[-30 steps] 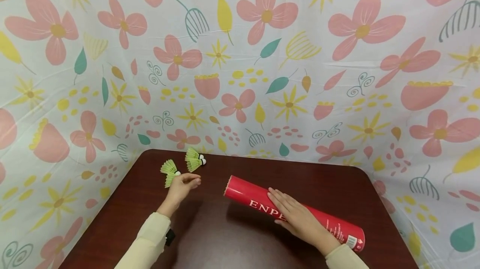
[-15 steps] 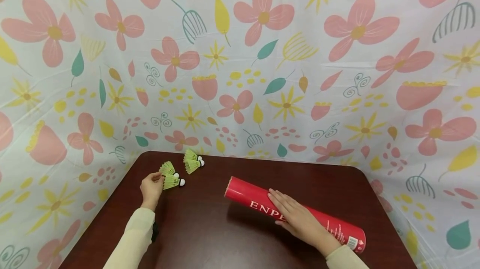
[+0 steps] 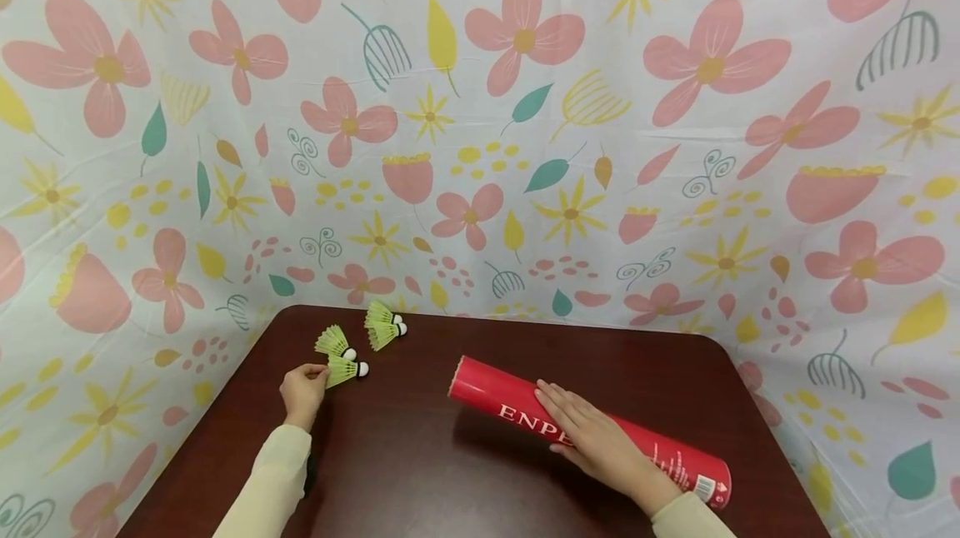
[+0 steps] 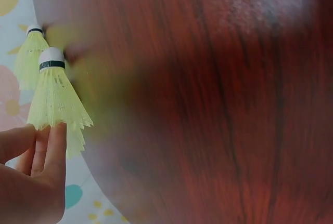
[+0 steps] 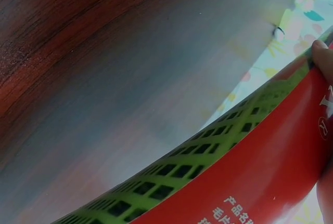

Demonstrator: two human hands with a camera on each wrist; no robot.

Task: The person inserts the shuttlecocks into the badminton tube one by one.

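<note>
My left hand (image 3: 303, 395) pinches the feather rim of a yellow-green shuttlecock (image 3: 347, 370), whose white cork points right. In the left wrist view, thumb and fingers meet at the skirt of this shuttlecock (image 4: 54, 99), cork uppermost in that view. Close behind it lies a second shuttlecock (image 3: 332, 343). My right hand (image 3: 596, 438) holds a long red shuttlecock tube (image 3: 495, 392) from above, fingers across the top and thumb on the near side. The tube slants with its left end farther back, lettering facing up. Its green-patterned side (image 5: 177, 169) shows in the right wrist view.
Two more shuttlecocks (image 3: 385, 326) lie together near the back left edge of the dark brown table (image 3: 420, 455). A white flowered cloth (image 3: 480, 146) hangs around the back and sides, right behind the table's edge.
My left hand has moved left from in front of the shuttlecocks to the near one's feather rim and now pinches it. The right hand and tube have stayed nearly still.
</note>
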